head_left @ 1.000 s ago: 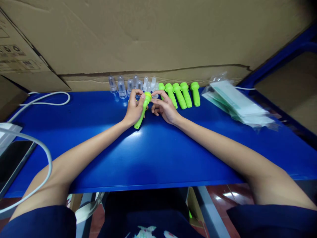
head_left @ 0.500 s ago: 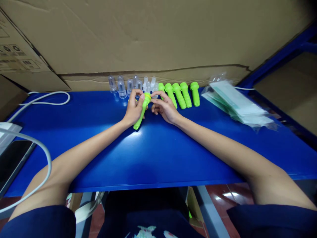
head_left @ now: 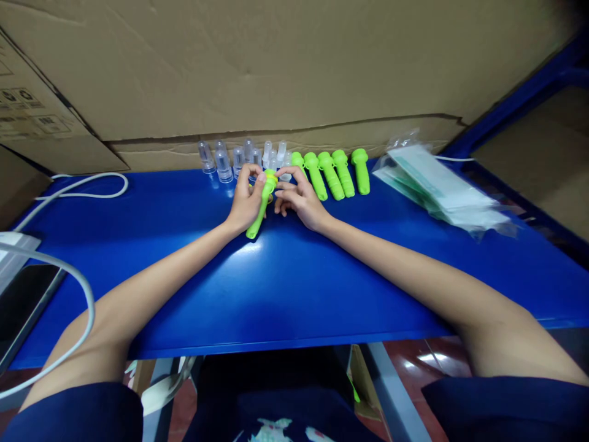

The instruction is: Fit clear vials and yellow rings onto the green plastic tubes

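Note:
My left hand [head_left: 247, 199] is closed round a bright green flashlight-shaped piece [head_left: 258, 220], with the thumb lying near its wider head. The piece is tilted, head up and away from me, its narrow end down toward the blue tabletop. A yellowish ring shows at the head. From the right, my right hand [head_left: 301, 199] reaches in with bent, parted fingers; its upper fingertip touches the side of the head, and its lower fingers curl beneath. Several similar green pieces [head_left: 343, 175] stand in a row behind my right hand. Behind my left hand are several clear plastic caps [head_left: 224, 167].
A cardboard wall [head_left: 285, 73] closes the back of the blue table [head_left: 230, 307]. Plastic bags with white and green sheets [head_left: 451, 178] lie at the right. A white cable [head_left: 87, 294] loops at the left, near a dark phone-like device [head_left: 27, 307].
Both hands and the green piece stay almost in place. The view has shifted slightly, and my right fingers have moved a little at the head.

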{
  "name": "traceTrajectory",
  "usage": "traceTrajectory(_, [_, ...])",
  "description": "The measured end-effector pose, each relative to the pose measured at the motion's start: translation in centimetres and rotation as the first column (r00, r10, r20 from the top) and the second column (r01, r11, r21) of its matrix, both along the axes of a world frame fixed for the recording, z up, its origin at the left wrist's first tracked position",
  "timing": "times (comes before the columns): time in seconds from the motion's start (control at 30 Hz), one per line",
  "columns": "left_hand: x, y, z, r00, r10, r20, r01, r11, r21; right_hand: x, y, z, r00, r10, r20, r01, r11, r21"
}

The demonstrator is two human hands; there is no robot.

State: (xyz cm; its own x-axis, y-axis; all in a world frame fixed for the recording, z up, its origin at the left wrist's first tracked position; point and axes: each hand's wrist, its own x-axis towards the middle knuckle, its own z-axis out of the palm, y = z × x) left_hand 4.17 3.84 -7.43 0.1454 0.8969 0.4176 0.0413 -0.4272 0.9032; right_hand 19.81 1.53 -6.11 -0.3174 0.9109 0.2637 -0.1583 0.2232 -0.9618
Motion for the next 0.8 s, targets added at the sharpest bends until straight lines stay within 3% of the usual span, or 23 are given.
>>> traceTrajectory(0.8, [-0.02,-0.32,0.58,1.0,-0.004,-0.016,0.004,1.0,0.009,-0.04,0.08,-0.19,0.999,-0.012,0.042,0.01,0.999,0.051])
